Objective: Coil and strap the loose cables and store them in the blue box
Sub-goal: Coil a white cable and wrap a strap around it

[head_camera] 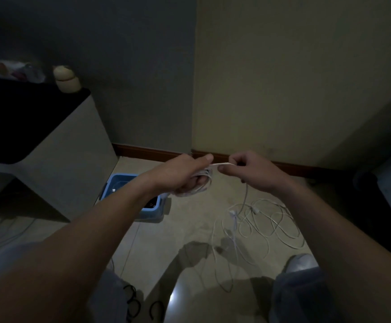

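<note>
Coiling step. Full grip on white coil with left hand, pinch on taut strand with right hand. Next: wind on, strap, then blue box.

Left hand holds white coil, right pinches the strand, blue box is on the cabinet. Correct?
Not quite: head view shows the blue box on the floor beside the cabinet. The left hand holds the white coil, right hand pinches the strand.

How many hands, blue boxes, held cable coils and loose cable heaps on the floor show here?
Hands: 2 (left hand, right hand)
Blue box: 1
Cable coil, held: 1
Loose cable heap: 1
Total: 5
</note>
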`<state>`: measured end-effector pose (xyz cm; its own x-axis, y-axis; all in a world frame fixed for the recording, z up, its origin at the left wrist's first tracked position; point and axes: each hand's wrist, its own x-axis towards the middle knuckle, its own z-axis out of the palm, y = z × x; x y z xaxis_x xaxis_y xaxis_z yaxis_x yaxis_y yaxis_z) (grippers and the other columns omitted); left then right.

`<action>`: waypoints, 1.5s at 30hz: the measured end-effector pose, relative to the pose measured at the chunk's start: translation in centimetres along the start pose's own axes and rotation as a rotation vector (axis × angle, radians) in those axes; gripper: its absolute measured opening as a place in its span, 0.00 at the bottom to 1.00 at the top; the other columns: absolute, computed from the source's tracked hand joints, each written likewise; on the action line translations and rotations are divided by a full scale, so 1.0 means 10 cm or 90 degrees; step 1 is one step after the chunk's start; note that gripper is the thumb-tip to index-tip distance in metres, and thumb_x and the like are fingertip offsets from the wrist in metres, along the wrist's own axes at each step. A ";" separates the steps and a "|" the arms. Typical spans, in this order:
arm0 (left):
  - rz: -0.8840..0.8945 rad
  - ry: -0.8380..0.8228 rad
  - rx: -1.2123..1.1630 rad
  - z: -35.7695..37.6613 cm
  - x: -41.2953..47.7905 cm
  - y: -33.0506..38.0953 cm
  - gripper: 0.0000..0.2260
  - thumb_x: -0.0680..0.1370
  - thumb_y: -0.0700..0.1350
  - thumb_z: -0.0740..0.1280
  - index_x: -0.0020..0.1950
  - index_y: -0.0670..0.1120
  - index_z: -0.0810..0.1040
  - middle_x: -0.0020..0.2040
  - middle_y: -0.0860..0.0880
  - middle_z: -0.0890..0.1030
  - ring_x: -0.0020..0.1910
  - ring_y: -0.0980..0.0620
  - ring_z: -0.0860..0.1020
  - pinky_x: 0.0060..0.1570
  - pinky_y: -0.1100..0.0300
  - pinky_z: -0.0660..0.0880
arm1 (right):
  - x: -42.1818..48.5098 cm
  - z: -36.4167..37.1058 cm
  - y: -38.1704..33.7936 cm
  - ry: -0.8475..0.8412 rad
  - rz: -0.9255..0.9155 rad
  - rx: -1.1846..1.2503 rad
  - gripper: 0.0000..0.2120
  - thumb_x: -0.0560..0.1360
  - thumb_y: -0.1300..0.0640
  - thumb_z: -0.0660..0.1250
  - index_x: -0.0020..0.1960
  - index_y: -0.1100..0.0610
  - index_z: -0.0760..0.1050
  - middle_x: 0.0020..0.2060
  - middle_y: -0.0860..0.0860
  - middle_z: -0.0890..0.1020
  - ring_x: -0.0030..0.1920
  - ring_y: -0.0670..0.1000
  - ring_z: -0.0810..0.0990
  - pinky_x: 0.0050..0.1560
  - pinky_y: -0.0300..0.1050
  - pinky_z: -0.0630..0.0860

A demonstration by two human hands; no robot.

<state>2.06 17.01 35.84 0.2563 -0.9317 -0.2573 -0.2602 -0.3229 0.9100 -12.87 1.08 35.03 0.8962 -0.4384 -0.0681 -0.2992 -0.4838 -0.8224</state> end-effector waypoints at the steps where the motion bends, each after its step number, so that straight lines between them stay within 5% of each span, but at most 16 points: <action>1: -0.005 0.005 -0.032 -0.01 0.00 0.01 0.26 0.83 0.63 0.55 0.32 0.47 0.73 0.24 0.49 0.63 0.23 0.52 0.59 0.25 0.63 0.57 | 0.00 -0.01 0.01 0.003 0.003 0.029 0.21 0.77 0.49 0.71 0.30 0.51 0.65 0.27 0.46 0.64 0.31 0.49 0.65 0.37 0.45 0.64; 6: -0.062 -0.074 -0.359 -0.07 0.01 0.03 0.24 0.79 0.64 0.57 0.33 0.47 0.71 0.23 0.53 0.58 0.20 0.56 0.53 0.20 0.65 0.51 | -0.02 0.03 0.04 -0.013 0.061 0.161 0.18 0.79 0.53 0.68 0.33 0.53 0.67 0.27 0.48 0.67 0.29 0.47 0.67 0.38 0.46 0.68; 11: 0.002 -0.170 -0.680 -0.18 -0.02 0.01 0.20 0.80 0.59 0.59 0.37 0.46 0.72 0.21 0.55 0.60 0.20 0.57 0.54 0.24 0.65 0.53 | -0.03 0.17 -0.01 -0.040 0.110 0.231 0.20 0.82 0.56 0.64 0.33 0.52 0.64 0.25 0.46 0.65 0.28 0.48 0.64 0.41 0.47 0.67; 16: 0.059 -0.081 -0.875 -0.25 0.01 -0.02 0.17 0.82 0.56 0.56 0.41 0.46 0.71 0.24 0.54 0.61 0.22 0.57 0.59 0.33 0.63 0.53 | -0.05 0.28 -0.01 -0.081 0.124 0.191 0.17 0.83 0.58 0.61 0.36 0.55 0.64 0.27 0.49 0.64 0.28 0.48 0.63 0.38 0.46 0.65; 20: 0.073 0.016 -0.984 -0.26 0.00 -0.01 0.15 0.82 0.54 0.59 0.43 0.44 0.72 0.30 0.51 0.65 0.28 0.55 0.63 0.34 0.64 0.62 | -0.02 0.30 0.00 -0.078 0.121 0.169 0.16 0.84 0.58 0.58 0.37 0.57 0.69 0.28 0.50 0.67 0.29 0.48 0.65 0.36 0.46 0.66; 28: 0.077 0.209 -0.880 -0.23 0.03 0.00 0.32 0.75 0.69 0.57 0.58 0.39 0.72 0.39 0.47 0.72 0.35 0.51 0.72 0.40 0.58 0.72 | -0.05 0.36 -0.01 -0.086 0.103 0.129 0.08 0.79 0.67 0.60 0.54 0.60 0.75 0.32 0.55 0.80 0.30 0.51 0.74 0.32 0.41 0.72; 36: 0.012 0.358 -0.729 -0.18 0.07 0.06 0.29 0.78 0.68 0.56 0.49 0.41 0.75 0.36 0.47 0.74 0.35 0.51 0.73 0.42 0.56 0.72 | -0.05 0.40 -0.17 -0.122 0.059 0.173 0.19 0.81 0.65 0.62 0.69 0.54 0.76 0.32 0.53 0.77 0.28 0.48 0.71 0.30 0.40 0.69; 41: -0.045 0.328 -0.569 0.03 0.09 0.18 0.24 0.81 0.64 0.54 0.42 0.45 0.74 0.31 0.48 0.76 0.31 0.52 0.76 0.34 0.60 0.72 | -0.03 0.43 -0.34 -0.097 0.017 0.339 0.11 0.76 0.66 0.65 0.55 0.58 0.82 0.38 0.55 0.85 0.29 0.49 0.71 0.32 0.42 0.68; 45: -0.010 0.245 -0.386 0.21 0.12 0.08 0.22 0.84 0.59 0.54 0.66 0.43 0.72 0.56 0.41 0.83 0.43 0.54 0.85 0.42 0.64 0.80 | 0.00 0.43 -0.35 -0.036 0.011 0.418 0.10 0.73 0.67 0.63 0.52 0.59 0.76 0.38 0.57 0.84 0.28 0.51 0.77 0.36 0.46 0.71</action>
<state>0.17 15.25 35.57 0.5946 -0.7669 -0.2413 0.2809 -0.0831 0.9561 -10.43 6.02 35.47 0.9142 -0.3932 -0.0984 -0.0670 0.0928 -0.9934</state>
